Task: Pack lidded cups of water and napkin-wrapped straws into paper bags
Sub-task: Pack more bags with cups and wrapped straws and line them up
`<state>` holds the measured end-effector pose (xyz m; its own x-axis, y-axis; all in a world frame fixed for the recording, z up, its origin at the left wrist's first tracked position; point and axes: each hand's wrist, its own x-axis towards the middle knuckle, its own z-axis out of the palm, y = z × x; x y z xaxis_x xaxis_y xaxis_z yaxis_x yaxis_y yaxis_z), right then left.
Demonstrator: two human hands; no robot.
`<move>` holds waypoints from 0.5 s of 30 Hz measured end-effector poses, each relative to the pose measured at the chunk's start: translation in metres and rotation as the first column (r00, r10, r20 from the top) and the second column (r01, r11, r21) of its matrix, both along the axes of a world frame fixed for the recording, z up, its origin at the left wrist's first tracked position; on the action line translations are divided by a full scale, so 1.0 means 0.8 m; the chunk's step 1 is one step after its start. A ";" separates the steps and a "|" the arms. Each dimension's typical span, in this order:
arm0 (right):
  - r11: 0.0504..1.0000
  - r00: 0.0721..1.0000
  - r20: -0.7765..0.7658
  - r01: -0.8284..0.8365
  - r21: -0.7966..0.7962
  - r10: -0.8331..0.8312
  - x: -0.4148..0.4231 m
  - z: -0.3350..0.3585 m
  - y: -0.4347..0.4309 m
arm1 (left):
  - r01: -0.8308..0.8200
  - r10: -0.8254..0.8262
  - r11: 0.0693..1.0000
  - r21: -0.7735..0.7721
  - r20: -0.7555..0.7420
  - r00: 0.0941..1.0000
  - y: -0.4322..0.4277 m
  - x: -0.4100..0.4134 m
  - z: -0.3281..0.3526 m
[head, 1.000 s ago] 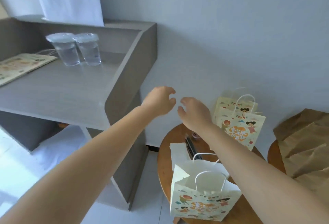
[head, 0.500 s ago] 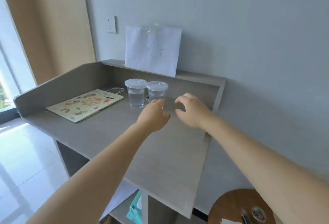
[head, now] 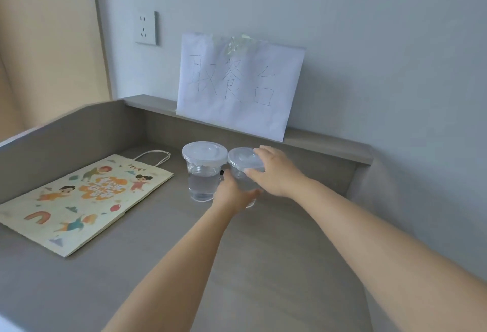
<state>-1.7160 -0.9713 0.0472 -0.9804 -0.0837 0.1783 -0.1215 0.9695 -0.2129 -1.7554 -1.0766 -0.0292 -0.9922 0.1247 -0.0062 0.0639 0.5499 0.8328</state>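
Both hands have now reached the right cup (head: pixel 243 182): left hand (head: pixel 232 196) fingers wrap its wall, right hand (head: pixel 276 176) fingers clasp its lid (head: pixel 241 159); lifting seems next.

Left hand (head: pixel 232 196) at the base, right hand (head: pixel 276 175) atop one lidded cup (head: pixel 243 161), second cup (head: pixel 204 173) beside.
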 end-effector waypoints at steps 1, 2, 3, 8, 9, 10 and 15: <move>1.000 1.000 0.014 0.022 0.012 -0.022 -0.009 -0.003 0.001 | -0.027 0.027 0.997 0.075 -0.001 1.000 0.006 -0.008 -0.005; 0.999 0.999 0.016 0.041 0.007 -0.041 -0.014 -0.006 0.001 | -0.055 0.055 0.986 0.154 0.004 0.998 0.010 -0.012 -0.010; 0.998 0.998 0.012 0.056 -0.003 -0.056 -0.019 -0.008 0.002 | -0.078 0.079 0.972 0.224 0.008 0.997 0.015 -0.015 -0.016; 0.995 0.998 -0.015 0.060 -0.078 -0.061 -0.013 -0.008 0.007 | -0.100 0.119 0.960 0.262 -0.056 0.991 0.020 -0.005 -0.036; 0.994 0.998 -0.025 0.061 -0.093 -0.063 -0.007 -0.008 0.007 | -0.094 0.115 0.963 0.252 -0.068 0.991 0.019 0.000 -0.038; 0.993 0.997 -0.032 0.060 -0.098 -0.063 -0.001 -0.009 0.007 | -0.092 0.112 0.966 0.243 -0.074 0.991 0.018 0.006 -0.039; 0.993 0.997 -0.050 0.056 -0.104 -0.062 0.064 -0.009 0.005 | -0.070 0.094 0.972 0.224 -0.097 0.991 0.013 0.071 -0.040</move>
